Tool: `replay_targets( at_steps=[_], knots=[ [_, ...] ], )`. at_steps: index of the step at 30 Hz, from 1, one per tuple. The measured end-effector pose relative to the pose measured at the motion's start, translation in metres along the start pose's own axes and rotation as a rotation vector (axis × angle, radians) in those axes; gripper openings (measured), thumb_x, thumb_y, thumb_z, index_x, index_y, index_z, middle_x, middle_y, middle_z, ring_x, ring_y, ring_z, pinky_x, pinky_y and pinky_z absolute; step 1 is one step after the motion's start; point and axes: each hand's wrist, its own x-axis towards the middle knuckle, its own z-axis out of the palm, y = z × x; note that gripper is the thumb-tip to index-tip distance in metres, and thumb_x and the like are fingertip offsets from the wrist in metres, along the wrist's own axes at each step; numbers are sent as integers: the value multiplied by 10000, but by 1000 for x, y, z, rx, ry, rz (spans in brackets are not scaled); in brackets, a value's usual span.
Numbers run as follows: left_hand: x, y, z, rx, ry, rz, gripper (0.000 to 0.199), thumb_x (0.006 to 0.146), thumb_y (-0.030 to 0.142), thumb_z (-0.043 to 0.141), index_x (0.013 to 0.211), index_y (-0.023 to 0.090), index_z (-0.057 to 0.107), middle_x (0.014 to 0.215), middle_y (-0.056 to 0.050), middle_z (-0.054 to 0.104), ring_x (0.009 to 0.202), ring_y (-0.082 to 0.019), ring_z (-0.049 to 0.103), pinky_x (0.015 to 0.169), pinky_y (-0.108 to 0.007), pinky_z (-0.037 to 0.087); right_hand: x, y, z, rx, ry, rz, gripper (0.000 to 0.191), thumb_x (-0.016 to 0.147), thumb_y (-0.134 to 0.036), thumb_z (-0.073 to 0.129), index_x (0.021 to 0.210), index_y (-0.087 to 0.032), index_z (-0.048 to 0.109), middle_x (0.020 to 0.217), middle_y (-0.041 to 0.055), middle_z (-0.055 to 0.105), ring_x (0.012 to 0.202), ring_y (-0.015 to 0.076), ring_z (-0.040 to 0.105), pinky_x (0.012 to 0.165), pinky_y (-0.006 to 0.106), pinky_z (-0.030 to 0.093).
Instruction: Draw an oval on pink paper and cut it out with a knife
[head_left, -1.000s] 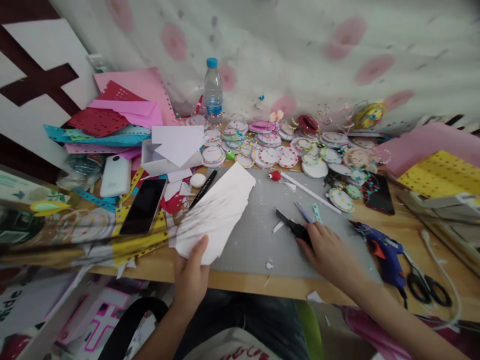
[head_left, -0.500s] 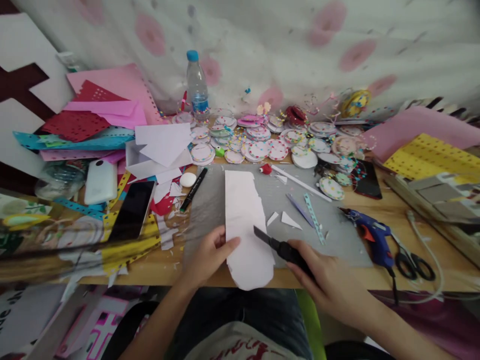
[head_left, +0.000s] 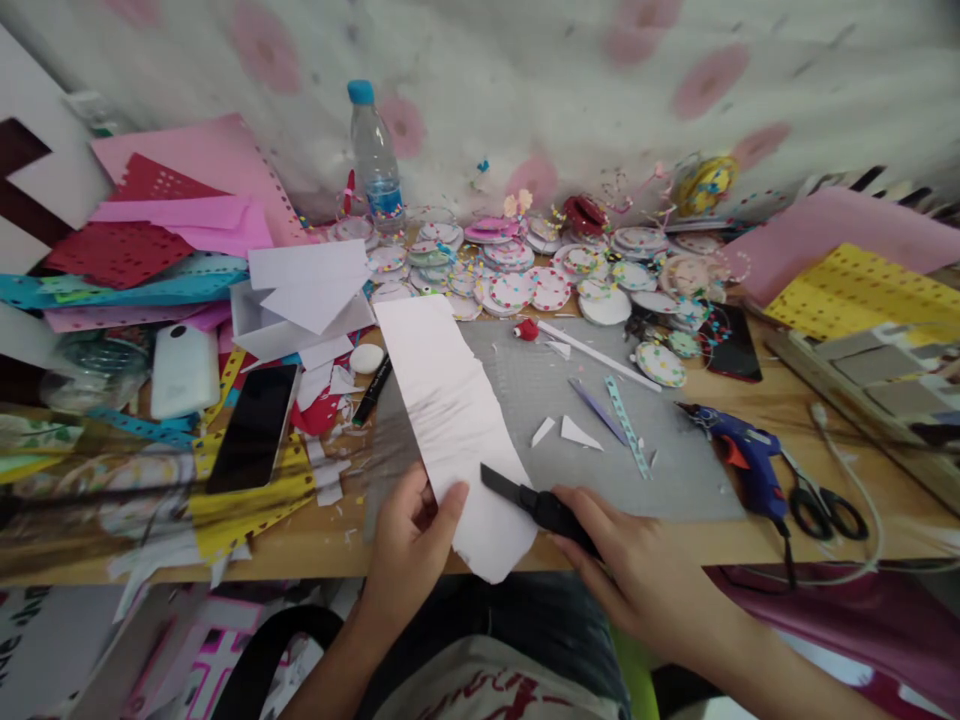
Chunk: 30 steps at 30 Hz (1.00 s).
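Observation:
My left hand (head_left: 418, 535) pinches the left edge of a long piece of white card (head_left: 455, 410), thumb on top and fingers beneath. The card has a straight left side, an uneven right side and a rounded near end, and its far end leans left. In my right hand (head_left: 622, 560) is a black utility knife (head_left: 551, 510), gripped by its handle. Its dark blade points left over the lower part of the card; whether it touches the card I cannot tell. A grey cutting mat (head_left: 645, 480) lies under the card, with white offcuts (head_left: 580, 433) to the right.
A blue glue gun (head_left: 739, 460) and black-handled scissors (head_left: 829, 510) lie on the right. To the left are a dark phone (head_left: 255, 425), a marker (head_left: 373, 390) and a white box (head_left: 274, 325). Decorated discs (head_left: 510, 290) and a water bottle (head_left: 376, 160) line the back.
The card has turned, its far end swinging left. My left hand has shifted slightly left with it, and the knife has moved left over the card. The whole view has shifted a little.

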Motion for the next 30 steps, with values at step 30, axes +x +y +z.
replay_targets(
  at_steps=[30],
  knots=[
    [-13,-57,38,52,395,237,249,811,369,641,912,149,583,757,-71,722,644,-173,698,566,-233,567,3,-8,27,-20,-25,248,336,958,-300,344,1248,-171,456,1056,122,672,791,259,688,615,334,486]
  ],
)
